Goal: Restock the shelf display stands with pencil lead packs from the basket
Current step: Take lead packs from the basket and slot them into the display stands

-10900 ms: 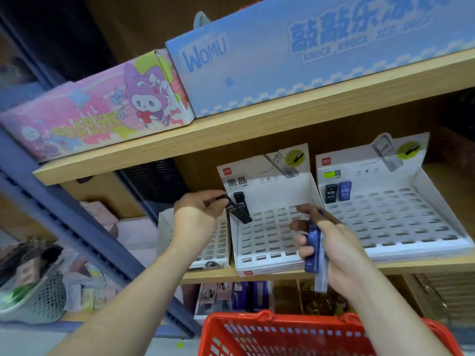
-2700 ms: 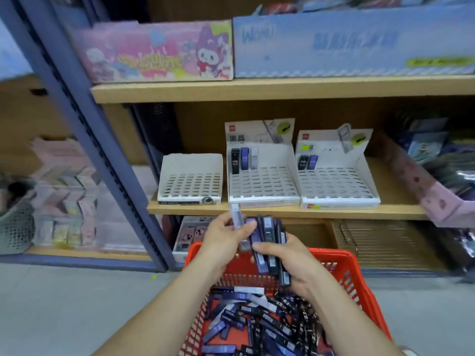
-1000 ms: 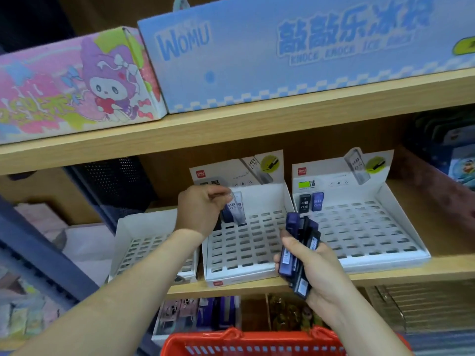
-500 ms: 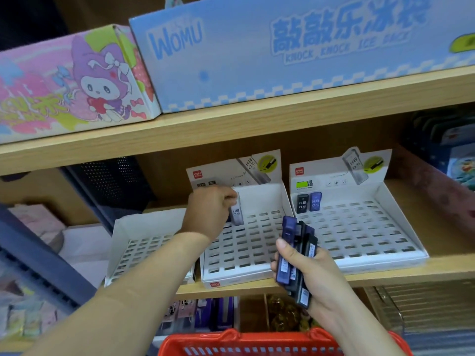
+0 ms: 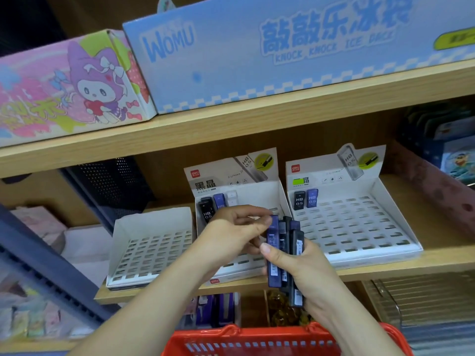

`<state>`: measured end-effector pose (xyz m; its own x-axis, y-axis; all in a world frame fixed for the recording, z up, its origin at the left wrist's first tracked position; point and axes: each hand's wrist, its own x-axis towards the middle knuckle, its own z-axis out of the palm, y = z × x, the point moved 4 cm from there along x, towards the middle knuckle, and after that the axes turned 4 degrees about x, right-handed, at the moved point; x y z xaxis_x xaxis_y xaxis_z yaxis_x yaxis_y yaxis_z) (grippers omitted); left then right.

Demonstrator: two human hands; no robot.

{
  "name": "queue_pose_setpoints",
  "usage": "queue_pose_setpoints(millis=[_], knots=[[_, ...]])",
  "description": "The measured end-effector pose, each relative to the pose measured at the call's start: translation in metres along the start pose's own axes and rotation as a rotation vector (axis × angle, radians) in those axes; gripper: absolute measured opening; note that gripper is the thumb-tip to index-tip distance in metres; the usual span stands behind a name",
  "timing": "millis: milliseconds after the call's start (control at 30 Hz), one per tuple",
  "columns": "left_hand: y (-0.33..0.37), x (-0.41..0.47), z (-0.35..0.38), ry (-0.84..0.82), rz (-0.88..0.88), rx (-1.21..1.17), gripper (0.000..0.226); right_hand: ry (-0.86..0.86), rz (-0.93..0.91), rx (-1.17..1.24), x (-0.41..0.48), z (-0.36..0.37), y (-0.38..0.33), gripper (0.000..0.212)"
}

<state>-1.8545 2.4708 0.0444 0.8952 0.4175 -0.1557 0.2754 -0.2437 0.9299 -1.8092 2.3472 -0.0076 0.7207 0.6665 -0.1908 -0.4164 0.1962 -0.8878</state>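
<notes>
right hand [image 5: 305, 273] grips a bundle of lead packs [image 5: 284, 255], long axes upright; left hand [image 5: 231, 227] pinches the blue pack's top.

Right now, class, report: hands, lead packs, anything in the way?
Right hand grips lead packs. Left hand pinches the blue pack. Middle stand: three slotted, no obstruction.

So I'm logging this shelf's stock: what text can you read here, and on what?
"WOMU": blue box.
"敲敲乐冰袋": same box.
"KNOCK KNOCK ICE": same box; last word blurred.
"黑晶": middle stand header.
"HB 0.5": middle black pack; right black pack in right stand; both headers' pictures.
"deli": red logo on each stand.
Unreadable: pink box lettering; held packs in right hand.
</notes>
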Motion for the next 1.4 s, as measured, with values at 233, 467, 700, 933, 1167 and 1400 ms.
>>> queue_pose_setpoints(millis=[233,467,700,933,1167,1400], knots=[[-0.008,-0.006,-0.014,0.18,0.009,-0.252,0.016,-0.069,0.205,0.228,-0.004,0.001,0.009,0.038],[-0.01,-0.011,-0.026,0.237,0.095,-0.408,0.026,-0.07,0.243,0.482,-0.005,0.002,0.015,0.04],[-0.014,-0.015,-0.033,0.231,0.096,-0.373,0.021,-0.147,0.302,0.538,-0.008,0.007,0.014,0.041],[-0.02,-0.022,-0.039,0.193,-0.001,-0.428,0.021,-0.075,0.107,-0.073,-0.005,0.004,0.006,0.03],[-0.011,-0.017,-0.06,0.286,-0.034,0.035,0.018,0.111,-0.199,-0.57,-0.007,0.011,-0.009,0.015],[0.004,0.008,-0.089,0.641,0.066,0.315,0.02,0.175,-0.043,-0.219,-0.001,-0.002,0.002,0.001]])
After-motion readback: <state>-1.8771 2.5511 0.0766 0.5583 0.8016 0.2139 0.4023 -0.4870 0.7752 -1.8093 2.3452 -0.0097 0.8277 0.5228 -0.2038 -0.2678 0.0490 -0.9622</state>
